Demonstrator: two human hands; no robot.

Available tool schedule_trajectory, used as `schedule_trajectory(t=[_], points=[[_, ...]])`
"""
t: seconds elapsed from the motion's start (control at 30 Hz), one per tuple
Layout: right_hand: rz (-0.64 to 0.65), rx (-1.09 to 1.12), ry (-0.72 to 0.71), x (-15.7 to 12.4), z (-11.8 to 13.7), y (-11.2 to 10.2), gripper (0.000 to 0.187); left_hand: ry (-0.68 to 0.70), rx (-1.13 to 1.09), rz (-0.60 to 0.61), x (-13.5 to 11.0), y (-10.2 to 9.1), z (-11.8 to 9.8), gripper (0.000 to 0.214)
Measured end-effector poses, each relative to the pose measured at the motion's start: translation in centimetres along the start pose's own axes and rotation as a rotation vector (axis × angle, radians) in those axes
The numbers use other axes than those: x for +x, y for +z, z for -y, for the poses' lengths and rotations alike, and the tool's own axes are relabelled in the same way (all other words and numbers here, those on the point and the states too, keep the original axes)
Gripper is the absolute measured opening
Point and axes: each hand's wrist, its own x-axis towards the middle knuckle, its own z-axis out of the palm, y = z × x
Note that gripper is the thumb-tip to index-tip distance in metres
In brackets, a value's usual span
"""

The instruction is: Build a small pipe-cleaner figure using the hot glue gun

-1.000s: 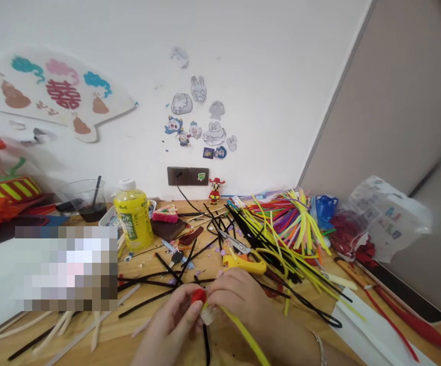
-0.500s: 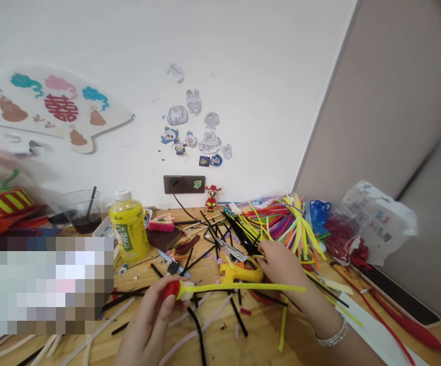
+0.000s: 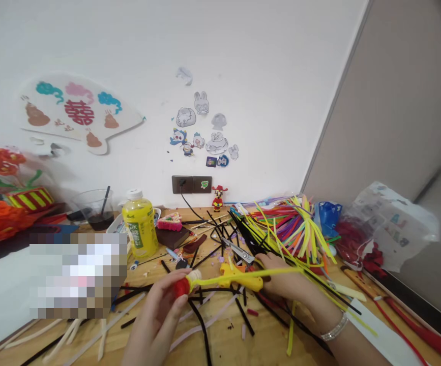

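My left hand [image 3: 163, 307] pinches a small craft piece [image 3: 182, 287] of red and cream fuzzy stems between thumb and fingers. From it a yellow pipe cleaner [image 3: 235, 276] stretches right, passing over a yellow glue gun [image 3: 239, 278] and up to my right wrist. My right hand [image 3: 279, 277] is curled at the handles of the scissors [image 3: 239, 251], its fingertips partly hidden. The scissors lie on the table, blades pointing up and left, just beyond the glue gun.
Black pipe cleaners [image 3: 245, 316] litter the wooden table. A colourful bundle of stems [image 3: 300, 229] lies at the back right, beside plastic bags [image 3: 391, 223]. A yellow drink bottle [image 3: 139, 226] and a cup with dark liquid [image 3: 97, 213] stand at the left. A blurred-out block covers the near left.
The view has turned slightly left, shifting everything rightward. My right hand has come lower and closer around the scissors' handles. My left hand still holds the red and cream piece.
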Motion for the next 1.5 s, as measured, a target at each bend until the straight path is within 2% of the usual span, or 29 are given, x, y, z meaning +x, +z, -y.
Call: schedule_trajectory(t=[0.13,0.27,0.43,0.57,0.63,0.77,0.87,1.07,1.13,1.37,1.5], points=[[0.017,-0.125,0.07,0.6,0.4,0.8,0.031,0.048,0.004,0.004,-0.2,-0.1,0.0,0.022],[-0.063,-0.221,0.141,1.1,0.9,0.5,0.031,0.061,0.006,-0.002,-0.2,-0.2,0.1,0.023],[-0.201,-0.334,0.16,1.1,0.9,-0.7,0.026,-0.006,-0.044,-0.018,0.1,-0.5,0.0,0.026],[-0.251,-0.395,0.18,1.2,0.2,-1.2,0.042,-0.098,-0.124,-0.03,0.4,-0.5,-0.2,0.037],[-0.301,-0.379,0.18,1.3,-0.3,-1.4,0.049,-0.127,-0.158,-0.046,0.5,-0.5,-0.4,0.041],[-0.457,-0.219,0.167,1.4,-0.7,-1.8,0.049,-0.187,-0.284,-0.11,0.7,-0.1,-0.8,0.051],[-0.487,-0.068,0.123,1.2,-0.3,-2.2,0.055,-0.234,-0.378,-0.128,1.0,0.3,-1.0,0.054],[-0.43,0.044,-0.155,-0.1,2.1,-2.4,0.067,-0.308,-0.444,-0.12,1.5,0.5,-0.7,0.051],[-0.38,0.098,-0.22,-0.7,2.9,-2.3,0.065,-0.312,-0.448,-0.13,1.6,0.4,-0.5,0.049],[-0.169,0.24,-0.35,-1.7,4.0,-1.7,0.06,-0.306,-0.526,-0.132,1.7,0.4,0.2,0.039],[-0.089,0.312,-0.387,-1.9,4.7,-1.2,0.065,-0.322,-0.533,-0.078,1.6,0.7,-0.1,0.04]])
